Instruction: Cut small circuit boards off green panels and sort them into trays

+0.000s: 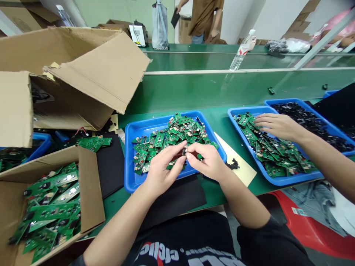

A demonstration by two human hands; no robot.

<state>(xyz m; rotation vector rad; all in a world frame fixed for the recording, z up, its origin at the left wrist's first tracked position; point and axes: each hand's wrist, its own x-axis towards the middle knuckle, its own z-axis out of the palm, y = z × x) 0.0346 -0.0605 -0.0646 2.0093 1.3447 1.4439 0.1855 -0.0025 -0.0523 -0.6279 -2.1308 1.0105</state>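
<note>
Over the near part of a blue tray (132,130), my two hands meet at the fingertips. Between them is a small black part with a light edge (184,151), too small to name exactly. My left hand (165,168) pinches it from the left with thumb and fingers. From the other side, my right hand (206,160) grips it with thumb and forefinger. Green circuit boards (177,130) lie heaped in the tray below and behind my fingers. Part of the heap is hidden by my hands.
A cardboard box of circuit boards (91,195) stands at left, with a larger open carton (102,70) behind. At right, a co-worker's hand (277,125) reaches over another blue tray (277,181). A water bottle (240,55) stands on the ledge; cream paper (246,171) lies between trays.
</note>
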